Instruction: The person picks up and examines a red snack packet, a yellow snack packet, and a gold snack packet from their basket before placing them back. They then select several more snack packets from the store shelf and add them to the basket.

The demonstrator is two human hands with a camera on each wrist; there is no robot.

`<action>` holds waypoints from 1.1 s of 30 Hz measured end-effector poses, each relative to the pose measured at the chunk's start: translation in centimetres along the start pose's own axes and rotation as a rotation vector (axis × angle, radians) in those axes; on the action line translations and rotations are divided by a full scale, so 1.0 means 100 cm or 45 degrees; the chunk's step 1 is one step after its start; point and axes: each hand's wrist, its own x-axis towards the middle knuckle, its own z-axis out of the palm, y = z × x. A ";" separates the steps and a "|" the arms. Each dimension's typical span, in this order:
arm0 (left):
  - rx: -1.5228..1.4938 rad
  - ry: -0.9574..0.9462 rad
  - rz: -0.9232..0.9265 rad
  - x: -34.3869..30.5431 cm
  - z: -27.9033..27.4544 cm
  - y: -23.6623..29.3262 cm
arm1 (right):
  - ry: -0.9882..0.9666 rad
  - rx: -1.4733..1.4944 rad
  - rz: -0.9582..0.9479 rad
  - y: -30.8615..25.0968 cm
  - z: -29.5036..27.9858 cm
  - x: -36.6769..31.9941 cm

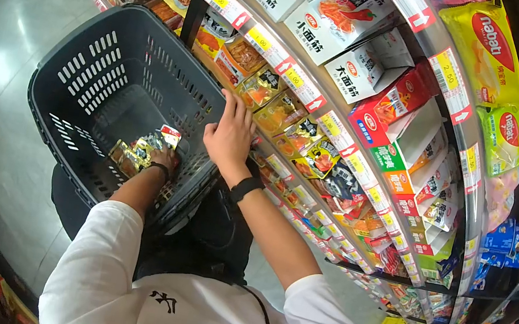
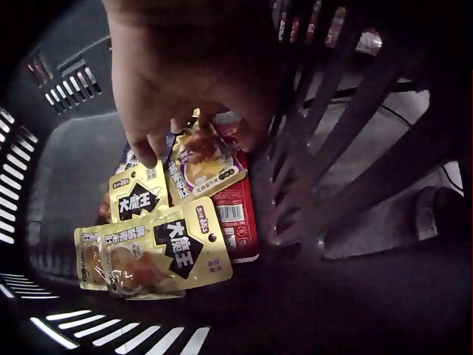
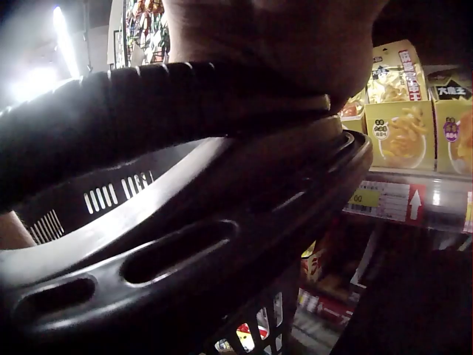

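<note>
A dark grey shopping basket (image 1: 125,17) with slotted walls stands in front of the person, beside the shelf. My left hand (image 2: 192,81) reaches down inside it, fingers spread over several snack packets. The fingertips are right at a gold-and-purple packet (image 2: 203,166). Below that lie gold packets (image 2: 177,248) with black diamond labels, and a red packet (image 2: 240,222) is partly covered by them. In the head view, the left hand (image 1: 165,158) partly hides the pile. My right hand (image 1: 231,133) rests on the basket's shelf-side rim (image 3: 177,251), its fingers extended.
Price-tagged shelves (image 1: 300,86) rise close along the right, with boxes of gold snack packets (image 1: 262,86) near the right hand. White snack boxes (image 1: 340,17) and yellow wafer bags (image 1: 484,49) sit on other tiers. Tiled floor (image 1: 8,69) extends left of the basket.
</note>
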 end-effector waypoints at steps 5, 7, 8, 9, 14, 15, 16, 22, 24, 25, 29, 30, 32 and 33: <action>0.189 -0.067 -0.018 -0.015 -0.008 0.004 | -0.062 -0.005 0.023 -0.001 -0.003 -0.001; 0.136 -0.084 -0.052 -0.025 -0.010 0.008 | -0.050 -0.011 0.011 0.000 -0.003 -0.001; 0.112 -0.093 -0.070 -0.029 -0.012 0.009 | -0.041 -0.012 0.008 0.001 -0.001 -0.002; 0.101 -0.087 -0.043 -0.023 -0.007 0.008 | -0.031 -0.015 0.007 0.001 -0.001 -0.002; 0.194 -0.049 0.019 -0.006 0.010 0.006 | -0.046 0.013 0.024 0.000 -0.004 -0.003; 0.174 0.041 0.009 -0.010 0.010 0.005 | -0.041 0.014 0.019 0.000 -0.004 -0.003; 0.127 0.048 0.022 -0.011 0.009 0.004 | -0.044 0.020 0.020 0.000 -0.004 -0.003; 0.012 0.105 0.111 0.001 -0.002 0.004 | 0.006 0.007 0.020 0.001 -0.003 -0.003; -0.183 0.092 0.112 -0.047 -0.055 0.010 | -0.002 0.018 0.030 0.001 -0.003 -0.003; -0.194 0.121 0.089 -0.029 -0.046 0.007 | 0.001 0.018 0.031 0.000 -0.002 -0.003; -0.197 -0.044 0.156 -0.047 -0.076 -0.001 | 0.029 0.021 0.011 0.001 0.000 -0.005; -0.168 -0.048 0.135 -0.045 -0.069 -0.004 | 0.042 0.017 -0.001 0.002 -0.001 -0.006; -0.111 -0.029 0.074 -0.033 -0.043 -0.009 | 0.050 0.022 0.002 0.002 0.000 -0.006; -0.088 -0.015 0.041 -0.025 -0.030 -0.010 | 0.058 0.029 0.002 0.003 0.001 -0.007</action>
